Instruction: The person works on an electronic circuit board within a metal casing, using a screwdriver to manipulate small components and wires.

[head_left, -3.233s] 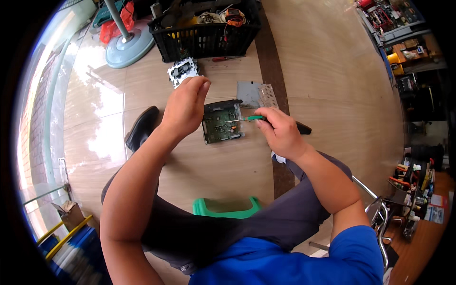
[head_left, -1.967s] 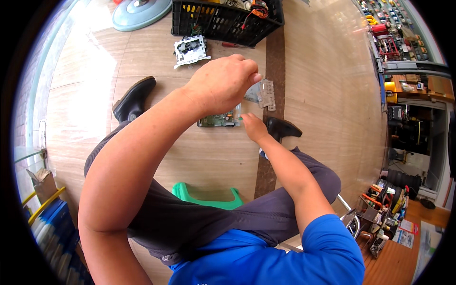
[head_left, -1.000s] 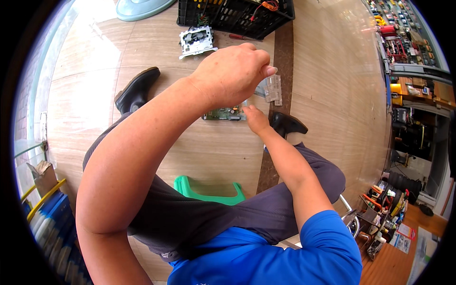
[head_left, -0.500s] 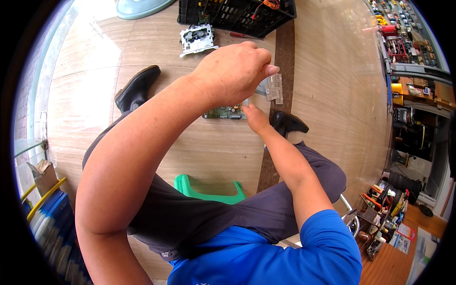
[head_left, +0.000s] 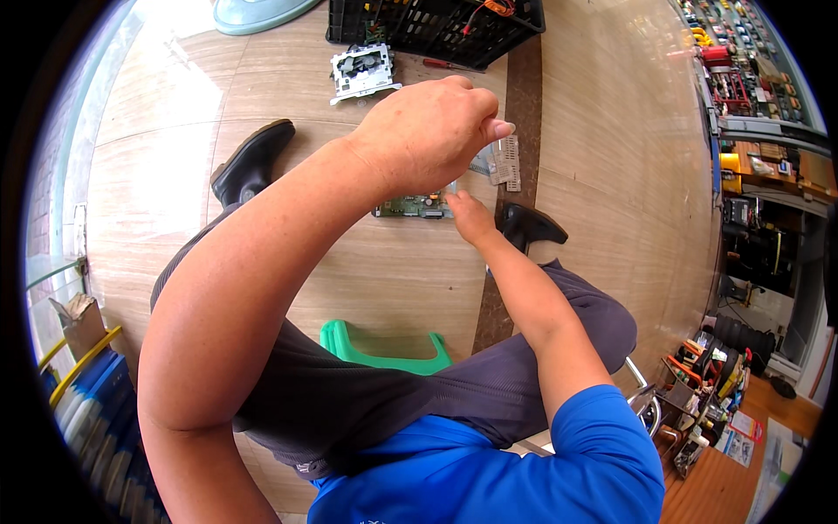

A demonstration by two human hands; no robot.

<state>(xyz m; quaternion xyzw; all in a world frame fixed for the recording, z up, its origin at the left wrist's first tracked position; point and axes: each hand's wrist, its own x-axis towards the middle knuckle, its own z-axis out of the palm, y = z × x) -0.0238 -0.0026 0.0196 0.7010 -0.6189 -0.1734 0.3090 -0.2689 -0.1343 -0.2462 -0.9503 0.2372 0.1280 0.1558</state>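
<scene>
My left hand [head_left: 432,131] is raised in the middle with its fingers curled closed. Whatever it may hold is hidden behind the hand. Below it lies a green circuit board [head_left: 410,207], its far part covered by my left hand and wrist. At the board's right end, my right hand [head_left: 473,218] grips the edge, the fingertips partly out of sight. Just beyond that hand is a perforated metal plate [head_left: 504,166] on the floor.
A white metal drive mechanism [head_left: 362,77] and a red-handled screwdriver [head_left: 443,65] lie near a black plastic crate [head_left: 476,44]. A green stool [head_left: 384,360] is between my legs, and my black boots [head_left: 253,162] flank the work. Cluttered shelves [head_left: 755,166] line the right side.
</scene>
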